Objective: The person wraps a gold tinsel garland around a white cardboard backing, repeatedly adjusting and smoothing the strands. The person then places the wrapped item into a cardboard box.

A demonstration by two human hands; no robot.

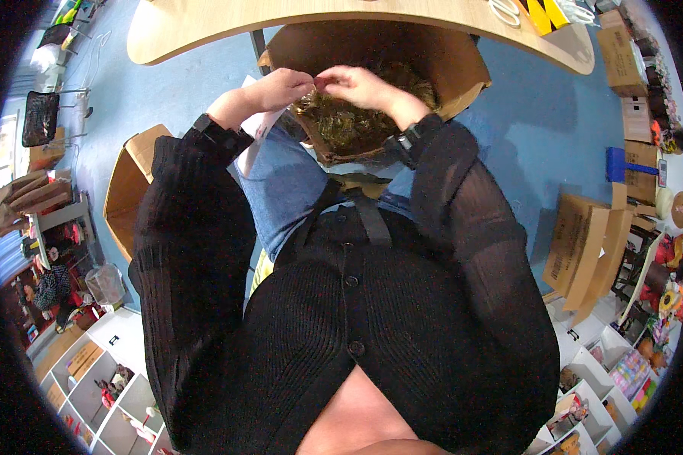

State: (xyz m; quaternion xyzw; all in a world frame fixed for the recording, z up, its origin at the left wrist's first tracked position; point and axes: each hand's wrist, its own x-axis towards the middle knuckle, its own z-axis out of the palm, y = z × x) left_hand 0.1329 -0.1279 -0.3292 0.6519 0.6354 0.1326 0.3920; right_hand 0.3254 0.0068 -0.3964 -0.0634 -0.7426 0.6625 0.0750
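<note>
My left hand (279, 89) and my right hand (356, 86) meet fingertip to fingertip over the left side of an open cardboard box (461, 62). Between and just below the fingers hangs a small shiny, gold-coloured piece (306, 105), too small to identify; which hand grips it is hard to tell. Inside the box lies a heap of shiny gold-green tinsel-like material (347, 122). A white sheet with some print (256, 131) lies on my left thigh, under my left wrist. Both wrists carry black straps.
A wooden table (205, 28) spans the top, with white-handled scissors (505, 12) and a yellow item (538, 17) at its right. An open cardboard box (122, 193) stands at left. More cartons (575, 250) stand at right. White cubby shelves (94, 392) fill the lower corners.
</note>
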